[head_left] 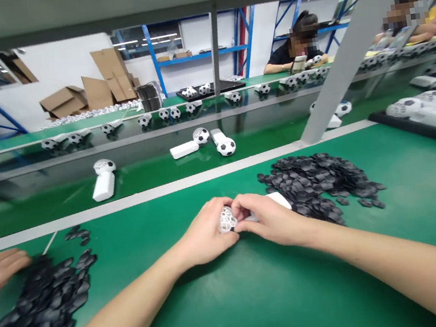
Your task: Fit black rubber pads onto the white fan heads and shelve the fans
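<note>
A white ball-shaped frame with an open lattice (227, 219) sits between my two hands above the green table (237, 301). Curled round its left side, my left hand (210, 231) grips it. My right hand (265, 219) is pinched at the ball's right side, its fingertips against it; whether a small piece is between them is hidden. A white handle (279, 200) extends to the right behind my right hand. Just beyond it lies a heap of flat black pieces (321, 178).
Another person's hand (0, 272) reaches in at the left by a second black heap (47, 306). Beyond the grey rail (145, 196), white handles with football heads lie on the green belt (61, 199). A slanted post (356, 46) and a black tray (432, 125) stand right.
</note>
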`<move>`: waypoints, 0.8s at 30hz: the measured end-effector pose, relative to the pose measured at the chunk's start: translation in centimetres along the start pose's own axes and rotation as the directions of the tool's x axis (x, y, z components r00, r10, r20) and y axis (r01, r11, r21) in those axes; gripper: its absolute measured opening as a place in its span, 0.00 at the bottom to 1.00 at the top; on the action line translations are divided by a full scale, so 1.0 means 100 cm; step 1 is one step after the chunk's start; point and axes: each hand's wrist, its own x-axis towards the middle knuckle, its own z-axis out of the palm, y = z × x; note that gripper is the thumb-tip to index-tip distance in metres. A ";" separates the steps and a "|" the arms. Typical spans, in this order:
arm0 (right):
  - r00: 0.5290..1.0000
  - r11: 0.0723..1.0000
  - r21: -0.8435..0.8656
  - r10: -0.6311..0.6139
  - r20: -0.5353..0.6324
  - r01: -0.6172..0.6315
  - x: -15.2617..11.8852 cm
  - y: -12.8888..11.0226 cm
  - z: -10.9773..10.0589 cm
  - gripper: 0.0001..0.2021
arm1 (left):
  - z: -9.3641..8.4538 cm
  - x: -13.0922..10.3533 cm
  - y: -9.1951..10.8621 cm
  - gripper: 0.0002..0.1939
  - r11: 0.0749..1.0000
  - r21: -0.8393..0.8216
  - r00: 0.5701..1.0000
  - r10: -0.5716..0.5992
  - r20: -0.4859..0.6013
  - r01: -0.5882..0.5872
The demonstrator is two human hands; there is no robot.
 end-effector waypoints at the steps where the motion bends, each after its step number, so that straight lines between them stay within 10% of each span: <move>1: 1.000 1.000 0.008 0.005 0.004 -0.005 0.000 0.000 0.000 0.07 | 0.002 0.000 0.000 0.21 1.000 0.009 1.000 -0.003 -0.018 0.004; 9: 0.997 0.993 -0.117 -0.032 -0.076 0.023 -0.028 -0.003 -0.014 0.06 | 0.009 0.000 -0.003 0.22 0.997 -0.033 0.994 -0.079 -0.069 0.077; 15: 0.933 0.946 -0.276 0.065 -0.354 -0.171 -0.091 0.020 -0.038 0.03 | -0.008 0.006 -0.021 0.20 0.985 -0.056 0.968 -0.169 -0.184 0.162; 18: 0.843 0.907 -0.335 0.039 -0.536 -0.255 -0.113 0.043 -0.043 0.04 | -0.039 0.023 -0.053 0.21 0.969 -0.002 0.881 -0.225 -0.415 0.247; 20: 0.795 0.889 -0.358 0.011 -0.606 -0.285 -0.119 0.056 -0.043 0.04 | -0.062 0.041 -0.081 0.24 0.914 0.133 0.745 -0.220 -0.629 0.383; 24: 0.772 0.885 -0.348 0.020 -0.636 -0.309 -0.118 0.066 -0.042 0.04 | -0.088 0.069 -0.129 0.30 0.823 0.195 0.634 -0.238 -0.735 0.534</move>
